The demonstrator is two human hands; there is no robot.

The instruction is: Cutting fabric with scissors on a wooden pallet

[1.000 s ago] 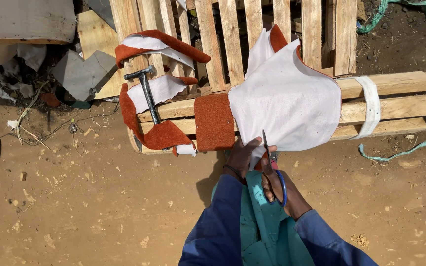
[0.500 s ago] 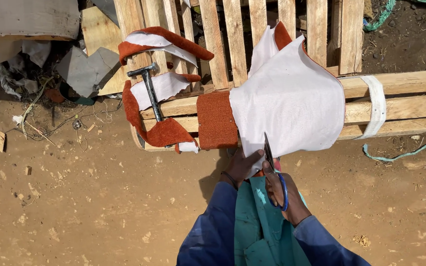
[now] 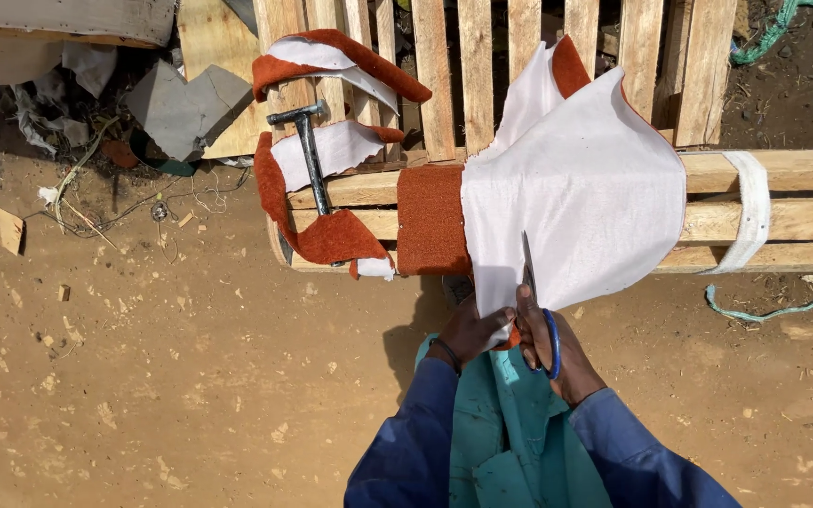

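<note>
— On the wooden frame (image 3: 802,193) lies the cloth (image 3: 585,188), white side up, rust-orange side below. Do you see it?

— Yes. It hangs over the front rail, and its lower edge comes down to the hands. A rust-orange part shows just at the left of the white, flat on the rails.

— What does the right hand (image 3: 557,353) do?

— It holds the scissors (image 3: 534,301). The fingers are closed through the blue handle loops. The blades point up into the lower edge of the cloth; they look nearly together, but I cannot tell how far they are open.

— And the left hand (image 3: 468,329)?

— It pinches the cloth edge just beside the blades, fingers curled tight on it. Both sleeves are dark blue, with a teal garment between them.

— What is at the left side?

— A hammer (image 3: 310,155) lies on the frame, head away from the person, handle toward the front. Around it are cut scraps (image 3: 326,235) of the same cloth, curled. A white strap (image 3: 750,212) goes around the rails at the right. A green cord (image 3: 773,310) lies on the dirt ground (image 3: 190,376) near the frame.
</note>
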